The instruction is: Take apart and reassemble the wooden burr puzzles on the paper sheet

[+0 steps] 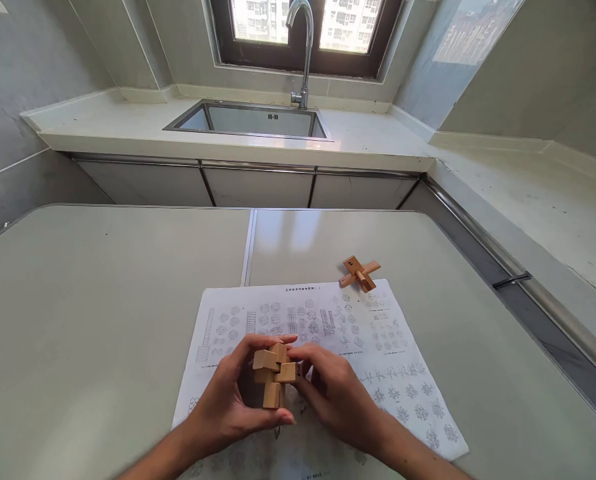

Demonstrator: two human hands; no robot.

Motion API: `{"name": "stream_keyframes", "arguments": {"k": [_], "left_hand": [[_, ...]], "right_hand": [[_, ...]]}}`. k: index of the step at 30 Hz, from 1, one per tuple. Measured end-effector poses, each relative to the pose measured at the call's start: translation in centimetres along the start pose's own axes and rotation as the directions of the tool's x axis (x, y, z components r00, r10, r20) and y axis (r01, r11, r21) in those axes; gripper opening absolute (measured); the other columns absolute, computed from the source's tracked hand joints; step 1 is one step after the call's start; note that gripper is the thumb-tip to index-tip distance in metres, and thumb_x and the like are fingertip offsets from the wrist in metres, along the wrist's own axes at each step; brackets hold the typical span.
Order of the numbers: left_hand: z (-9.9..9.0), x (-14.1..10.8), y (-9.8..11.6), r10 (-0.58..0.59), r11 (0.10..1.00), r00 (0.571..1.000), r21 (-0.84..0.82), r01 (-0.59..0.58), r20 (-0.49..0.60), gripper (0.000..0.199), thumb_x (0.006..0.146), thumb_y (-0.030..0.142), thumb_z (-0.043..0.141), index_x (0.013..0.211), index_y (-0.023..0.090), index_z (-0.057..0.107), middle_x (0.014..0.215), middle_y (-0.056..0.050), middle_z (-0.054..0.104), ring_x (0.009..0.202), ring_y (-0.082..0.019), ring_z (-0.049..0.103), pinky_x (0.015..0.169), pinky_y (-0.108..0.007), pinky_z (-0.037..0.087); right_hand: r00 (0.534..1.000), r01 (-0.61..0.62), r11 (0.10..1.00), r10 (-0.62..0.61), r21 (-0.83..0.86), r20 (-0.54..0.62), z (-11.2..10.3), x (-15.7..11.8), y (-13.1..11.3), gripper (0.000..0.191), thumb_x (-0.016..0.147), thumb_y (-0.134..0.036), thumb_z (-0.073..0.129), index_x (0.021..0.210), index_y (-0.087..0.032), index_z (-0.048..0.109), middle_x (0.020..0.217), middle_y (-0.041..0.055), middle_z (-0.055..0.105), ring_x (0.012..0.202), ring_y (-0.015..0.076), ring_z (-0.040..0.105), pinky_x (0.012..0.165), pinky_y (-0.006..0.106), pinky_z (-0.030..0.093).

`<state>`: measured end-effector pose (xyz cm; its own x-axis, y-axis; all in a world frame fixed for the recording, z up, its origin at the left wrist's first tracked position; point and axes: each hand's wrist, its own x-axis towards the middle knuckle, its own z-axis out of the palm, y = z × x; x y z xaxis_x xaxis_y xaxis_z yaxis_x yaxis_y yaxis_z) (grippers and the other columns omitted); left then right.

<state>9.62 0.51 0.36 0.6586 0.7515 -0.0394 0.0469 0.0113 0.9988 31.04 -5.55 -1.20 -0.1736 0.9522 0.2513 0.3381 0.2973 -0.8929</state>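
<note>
Several interlocked wooden blocks form a small puzzle above a printed sheet. My left hand curves around it, with fingers at its top and the thumb below. On its right side my right hand pinches a block end with thumb and index finger. The sheet shows rows of small line diagrams. Near its top right corner lies a second group of crossed wooden pieces, one marked with a 2.
The light table has a seam running away from me. Beyond it stands a counter with a steel sink and a tall faucet below a window. Another counter runs along the right.
</note>
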Motion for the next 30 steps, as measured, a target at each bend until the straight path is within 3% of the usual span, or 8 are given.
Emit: {"name": "stream_keyframes", "arguments": {"k": [10, 16, 22, 27, 30], "left_hand": [[0.3, 0.0, -0.1, 0.014, 0.999, 1.000, 0.040, -0.013, -0.016, 0.065, 0.071, 0.033, 0.097, 0.120, 0.027, 0.055, 0.145, -0.015, 0.066, 0.120, -0.033, 0.071, 0.099, -0.042, 0.058], [0.4, 0.0, 0.2, -0.005, 1.000, 1.000, 0.016, 0.006, -0.027, 0.062, 0.073, 0.035, 0.095, 0.120, 0.027, 0.055, 0.140, -0.013, 0.069, 0.118, -0.030, 0.072, 0.101, -0.041, 0.058], [0.2, 0.1, 0.6, 0.012, 0.997, 0.997, 0.073, -0.006, -0.073, 0.059, 0.076, 0.037, 0.093, 0.120, 0.028, 0.056, 0.122, -0.008, 0.074, 0.107, -0.026, 0.073, 0.094, -0.036, 0.059], [0.1, 0.0, 0.5, 0.003, 0.999, 0.997, 0.051, 0.001, -0.080, 0.060, 0.076, 0.040, 0.093, 0.122, 0.028, 0.055, 0.133, -0.010, 0.070, 0.118, -0.029, 0.070, 0.102, -0.040, 0.056], [0.1, 0.0, 0.6, -0.009, 0.999, 0.998, 0.032, 0.011, -0.068, 0.059, 0.078, 0.040, 0.092, 0.122, 0.028, 0.055, 0.137, -0.011, 0.068, 0.120, -0.030, 0.069, 0.103, -0.042, 0.057]], "right_hand": [[0.997, 0.008, 0.999, -0.004, 0.049, -0.079, 0.9, -0.7, 0.5, 0.030, 0.097, -0.010, 0.054, 0.124, -0.023, 0.061, 0.108, 0.0081, 0.076, 0.068, 0.0141, 0.064, 0.062, 0.027, 0.055], [0.996, -0.033, 0.997, 0.039, 0.076, -0.076, 0.7, -0.5, 0.2, 0.026, 0.098, -0.013, 0.058, 0.121, -0.024, 0.063, 0.097, 0.0048, 0.075, 0.065, 0.0134, 0.063, 0.058, 0.025, 0.053], [0.999, -0.042, 0.996, 0.043, 0.083, -0.006, 0.2, 0.0, -0.5, 0.049, 0.086, -0.005, 0.057, 0.131, -0.026, 0.053, 0.129, 0.0100, 0.070, 0.069, 0.0125, 0.062, 0.057, 0.024, 0.051], [1.000, -0.018, 1.000, 0.018, 0.007, 0.026, -0.1, 0.0, -0.6, 0.061, 0.081, -0.003, 0.057, 0.136, -0.028, 0.050, 0.128, 0.0095, 0.065, 0.076, 0.0161, 0.065, 0.062, 0.029, 0.054], [0.999, -0.039, 0.999, 0.040, -0.006, 0.025, 0.0, 0.0, -0.5, 0.055, 0.086, -0.009, 0.062, 0.136, -0.028, 0.051, 0.128, 0.0100, 0.064, 0.080, 0.0181, 0.067, 0.061, 0.030, 0.055]]}}
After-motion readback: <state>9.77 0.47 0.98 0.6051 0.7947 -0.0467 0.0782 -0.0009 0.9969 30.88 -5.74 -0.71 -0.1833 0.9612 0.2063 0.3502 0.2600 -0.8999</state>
